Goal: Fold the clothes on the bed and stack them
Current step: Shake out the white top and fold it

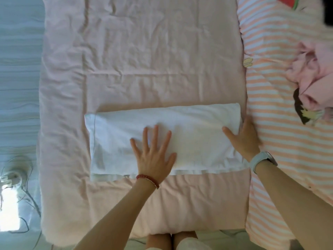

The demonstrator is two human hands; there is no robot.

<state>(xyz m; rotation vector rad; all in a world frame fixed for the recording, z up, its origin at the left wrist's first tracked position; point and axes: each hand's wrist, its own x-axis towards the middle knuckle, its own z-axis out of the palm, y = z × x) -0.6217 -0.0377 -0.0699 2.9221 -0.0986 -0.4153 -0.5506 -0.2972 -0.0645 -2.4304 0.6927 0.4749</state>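
Observation:
A white garment (189,123), folded into a long rectangle, lies across the pink quilt (144,60) on the bed. My left hand (155,156) lies flat on its middle with fingers spread, pressing it down. My right hand (243,138) is at the garment's right end, thumb on top of the cloth and fingers along the edge, where they are hidden. A crumpled pink garment (313,74) sits at the far right on the orange-and-white striped sheet (281,123).
The striped sheet covers the bed's right side, with a dark printed patch (301,112) near the pink heap. Left of the quilt is a pale blue surface (18,87) with a white device and cables (16,179). My knees (173,240) are at the bed's near edge.

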